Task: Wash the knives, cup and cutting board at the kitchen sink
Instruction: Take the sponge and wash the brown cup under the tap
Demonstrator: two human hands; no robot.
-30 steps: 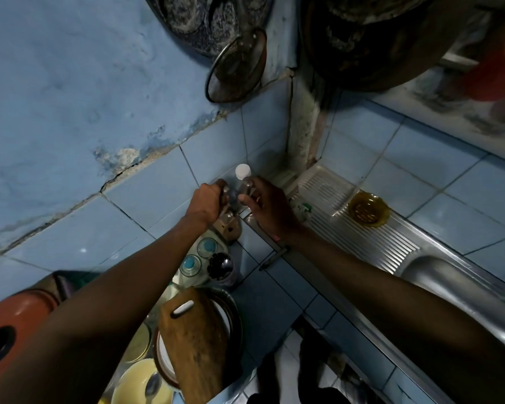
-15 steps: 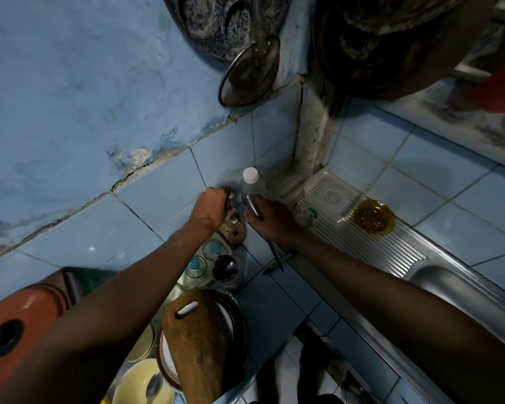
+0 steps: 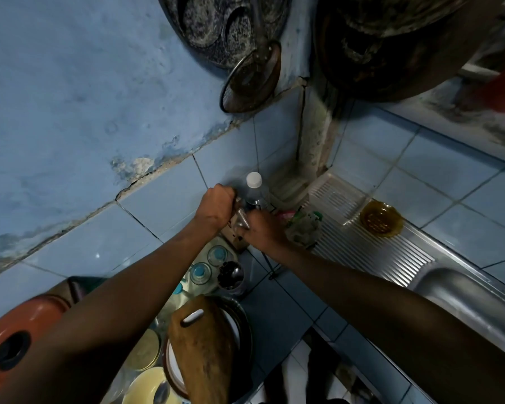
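Observation:
My left hand (image 3: 216, 208) is closed in a fist round a handle at the top of a small wooden knife block (image 3: 236, 239) in the tiled corner. My right hand (image 3: 264, 230) is right beside it, its fingers curled round a shiny metal knife handle (image 3: 241, 221) over the same block. Both blades are hidden. A thin dark strip (image 3: 271, 265) shows under my right wrist; what it is I cannot tell. The wooden cutting board (image 3: 201, 345) stands upright in the dish rack near the bottom. No cup is plainly identifiable.
A white-capped bottle (image 3: 254, 185) stands behind the block. A crumpled plastic bag (image 3: 303, 228) and an amber glass bowl (image 3: 381, 218) lie on the ribbed steel drainboard (image 3: 370, 258); the sink basin (image 3: 461, 290) is at right. Jars (image 3: 200, 272), plates and an orange lid (image 3: 15, 339) crowd the left.
My right hand has dropped from beside the bottle down onto the knife block, closing in on my left hand. My left hand has kept its grip at the block's top.

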